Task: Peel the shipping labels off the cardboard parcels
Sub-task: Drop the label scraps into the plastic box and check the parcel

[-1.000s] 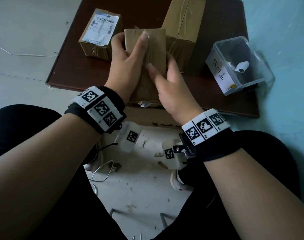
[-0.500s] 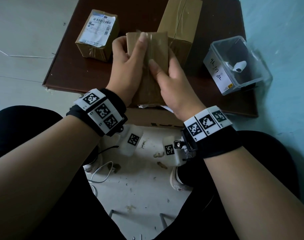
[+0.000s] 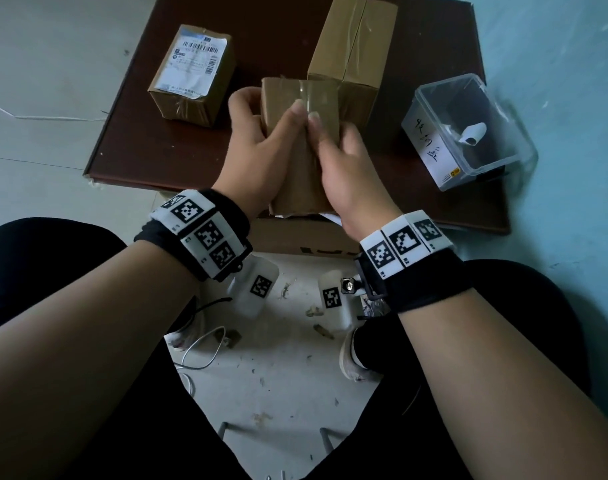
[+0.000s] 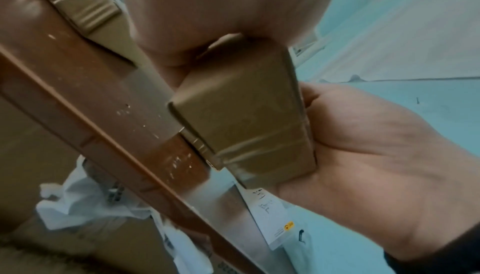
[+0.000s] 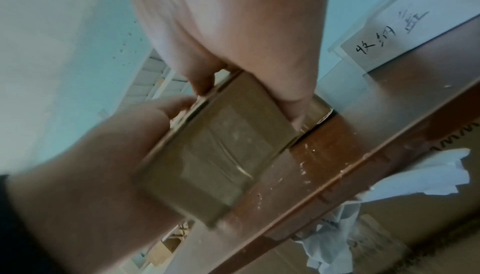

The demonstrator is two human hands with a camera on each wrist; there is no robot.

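Cardboard is gripped from both sides: a small taped parcel [image 3: 300,147] is held above the brown board [image 3: 129,133], left hand [image 3: 257,147] and right hand [image 3: 347,168] curled round it. No label shows on its visible faces. One labelled parcel [image 3: 191,74] waits; a peeled label [image 3: 470,133], seemingly, lies in the clear bin [image 3: 468,129]. A tall box [image 3: 354,53] stands close behind.

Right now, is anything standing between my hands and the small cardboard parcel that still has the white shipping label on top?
Nothing stands on the dark brown board between them, but both the left hand and right hand grip a tape-wrapped brown parcel. The labelled cardboard parcel sits apart, far left.
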